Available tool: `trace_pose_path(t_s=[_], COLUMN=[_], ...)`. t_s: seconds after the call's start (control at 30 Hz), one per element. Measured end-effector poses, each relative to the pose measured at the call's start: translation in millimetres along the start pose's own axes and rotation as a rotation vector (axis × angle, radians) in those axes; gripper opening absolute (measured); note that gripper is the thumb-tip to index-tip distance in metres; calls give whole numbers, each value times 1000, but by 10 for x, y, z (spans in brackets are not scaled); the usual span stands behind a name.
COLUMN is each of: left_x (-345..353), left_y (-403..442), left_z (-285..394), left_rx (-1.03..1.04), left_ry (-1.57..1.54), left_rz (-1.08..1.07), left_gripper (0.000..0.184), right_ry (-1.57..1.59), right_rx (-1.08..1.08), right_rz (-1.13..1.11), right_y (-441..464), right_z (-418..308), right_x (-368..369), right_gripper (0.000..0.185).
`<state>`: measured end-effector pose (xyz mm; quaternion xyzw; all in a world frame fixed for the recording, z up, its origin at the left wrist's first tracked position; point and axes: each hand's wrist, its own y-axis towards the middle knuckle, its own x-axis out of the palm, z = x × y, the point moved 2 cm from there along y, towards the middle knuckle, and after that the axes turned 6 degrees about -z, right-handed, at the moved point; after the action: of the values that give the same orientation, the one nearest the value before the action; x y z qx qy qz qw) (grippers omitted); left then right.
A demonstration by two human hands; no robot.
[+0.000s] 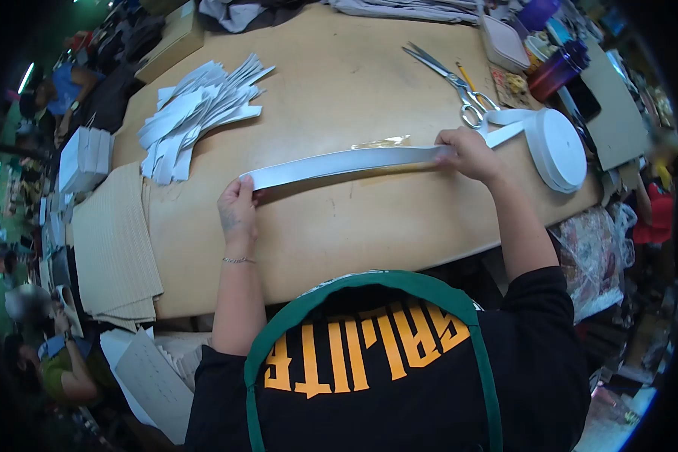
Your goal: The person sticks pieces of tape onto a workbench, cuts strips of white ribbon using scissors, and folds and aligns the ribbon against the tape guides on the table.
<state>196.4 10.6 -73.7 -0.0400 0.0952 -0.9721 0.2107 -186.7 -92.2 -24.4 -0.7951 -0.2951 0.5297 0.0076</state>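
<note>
A white elastic band (339,164) is stretched out between my two hands, above the table. My left hand (239,203) pinches its free end. Toward the roll, my right hand (467,154) grips the band between thumb and fingers. From there the strip runs on to a white roll of band (557,151) at the table's right side. Metal scissors (459,84) lie partly open beyond my right hand, handles toward me. A pile of cut white strips (196,117) rests beyond my left hand.
Beside the scissors lies a yellow pencil (468,79). A purple bottle (557,71) and a pale case (503,44) stand at the back right. Corrugated cardboard sheets (117,245) cover the left edge. Folded grey cloth (407,7) lies at the back. Other people sit on the left.
</note>
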Motion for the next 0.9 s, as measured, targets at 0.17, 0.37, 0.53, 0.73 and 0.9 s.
trace_pose_path(t_s=[0.17, 0.37, 0.53, 0.73, 0.9], left_x=[-4, 87, 37, -288, -569], left_y=[-77, -380, -335, -110, 28], left_z=[26, 292, 276, 75, 19], left_rx=[37, 254, 182, 113, 415], left_ry=[15, 24, 56, 279, 627], left_rz=[-17, -162, -248, -220, -188], left_gripper=[21, 24, 24, 26, 28], right_ry=[-266, 70, 591, 569, 487], right_rx=[87, -553, -415, -124, -5], right_rz=[-279, 27, -300, -211, -206], right_y=[166, 653, 774, 859, 943], right_z=[-413, -1448, -1920, -1859, -1991], right_x=[-14, 422, 645, 900, 990], right_gripper=[45, 46, 25, 20, 16])
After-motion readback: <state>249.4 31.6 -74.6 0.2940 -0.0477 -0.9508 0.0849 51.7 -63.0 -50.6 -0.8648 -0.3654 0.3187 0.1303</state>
